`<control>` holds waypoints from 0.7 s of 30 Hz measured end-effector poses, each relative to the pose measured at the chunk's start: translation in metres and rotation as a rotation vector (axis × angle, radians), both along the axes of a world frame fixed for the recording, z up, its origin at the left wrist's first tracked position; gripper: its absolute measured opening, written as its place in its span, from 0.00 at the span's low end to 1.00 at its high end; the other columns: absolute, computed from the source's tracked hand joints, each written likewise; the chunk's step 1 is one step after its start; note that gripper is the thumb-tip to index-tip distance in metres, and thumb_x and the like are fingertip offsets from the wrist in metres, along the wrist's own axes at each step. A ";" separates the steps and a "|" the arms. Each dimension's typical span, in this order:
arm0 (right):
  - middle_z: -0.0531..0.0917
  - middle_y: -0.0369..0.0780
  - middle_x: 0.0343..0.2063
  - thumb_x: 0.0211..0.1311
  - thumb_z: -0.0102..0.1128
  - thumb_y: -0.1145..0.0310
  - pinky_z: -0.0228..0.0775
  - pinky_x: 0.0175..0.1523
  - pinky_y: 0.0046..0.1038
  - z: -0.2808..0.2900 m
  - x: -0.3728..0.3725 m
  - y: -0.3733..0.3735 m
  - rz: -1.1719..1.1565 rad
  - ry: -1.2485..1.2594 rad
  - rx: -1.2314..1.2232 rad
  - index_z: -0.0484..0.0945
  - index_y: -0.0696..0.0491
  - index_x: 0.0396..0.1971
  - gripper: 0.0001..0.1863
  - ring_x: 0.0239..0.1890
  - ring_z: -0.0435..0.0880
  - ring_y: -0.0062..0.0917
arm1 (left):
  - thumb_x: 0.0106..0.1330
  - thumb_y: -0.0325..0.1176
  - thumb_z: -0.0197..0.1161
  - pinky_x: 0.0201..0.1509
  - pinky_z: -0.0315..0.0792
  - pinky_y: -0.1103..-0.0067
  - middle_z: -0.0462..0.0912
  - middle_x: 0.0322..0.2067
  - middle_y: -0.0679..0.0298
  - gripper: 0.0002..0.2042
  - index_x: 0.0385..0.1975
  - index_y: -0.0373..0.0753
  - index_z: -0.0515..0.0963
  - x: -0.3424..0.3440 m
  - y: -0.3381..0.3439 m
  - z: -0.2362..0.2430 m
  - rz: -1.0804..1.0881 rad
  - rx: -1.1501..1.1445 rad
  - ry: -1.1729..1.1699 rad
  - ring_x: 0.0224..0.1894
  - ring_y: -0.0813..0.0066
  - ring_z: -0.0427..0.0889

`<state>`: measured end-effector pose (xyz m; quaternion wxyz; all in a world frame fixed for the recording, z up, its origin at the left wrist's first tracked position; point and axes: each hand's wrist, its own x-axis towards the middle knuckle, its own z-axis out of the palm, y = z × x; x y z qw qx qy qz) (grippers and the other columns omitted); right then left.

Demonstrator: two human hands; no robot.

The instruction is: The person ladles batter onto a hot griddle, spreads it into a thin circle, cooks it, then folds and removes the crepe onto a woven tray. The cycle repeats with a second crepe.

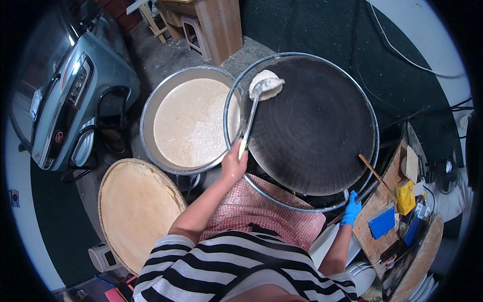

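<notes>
My left hand (234, 162) is closed around the pale handle of a metal ladle (257, 90). The ladle's bowl is over the upper left of a large round dark griddle (317, 131), with a lump of thick beige batter (262, 79) under and around it. A metal ring (375, 121) encircles the griddle. My right hand (351, 209), in a blue glove, is closed at the lower right of this ring; its fingers are partly hidden. To the griddle's left stands a wide metal basin (147, 131) of beige batter (188, 121), partly overlapped by the ring.
A stack of round flat pancakes (138, 206) lies at lower left. A wooden stick (377, 178) leans over the ring's right edge. A wooden board (370, 221) at right carries a blue block (381, 222) and a yellow packet (405, 196). A vehicle (75, 95) stands at far left.
</notes>
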<state>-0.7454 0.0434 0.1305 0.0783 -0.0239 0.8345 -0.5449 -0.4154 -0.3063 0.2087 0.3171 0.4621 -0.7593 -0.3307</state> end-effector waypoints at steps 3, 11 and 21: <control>0.80 0.40 0.36 0.58 0.58 0.64 0.69 0.45 0.27 0.027 0.005 -0.004 -0.005 0.160 0.210 0.76 0.61 0.40 0.16 0.37 0.77 0.25 | 0.55 0.31 0.59 0.33 0.73 0.68 0.77 0.31 0.51 0.22 0.52 0.38 0.69 0.022 -0.002 -0.009 -0.048 -0.211 -0.197 0.30 0.53 0.78; 0.77 0.40 0.39 0.59 0.57 0.63 0.72 0.37 0.23 0.131 0.016 -0.160 0.317 -0.084 -0.098 0.70 0.59 0.49 0.21 0.35 0.77 0.24 | 0.57 0.30 0.59 0.25 0.71 0.73 0.75 0.24 0.58 0.21 0.52 0.37 0.69 0.010 -0.031 0.013 -0.100 -0.319 0.149 0.23 0.66 0.77; 0.74 0.56 0.45 0.56 0.49 0.66 0.65 0.50 0.44 0.124 0.013 -0.406 0.718 0.158 0.437 0.55 0.44 0.61 0.30 0.46 0.74 0.51 | 0.70 0.41 0.40 0.13 0.57 0.86 0.63 0.22 0.69 0.22 0.60 0.36 0.54 0.049 -0.063 0.042 -0.505 1.507 1.371 0.12 0.84 0.60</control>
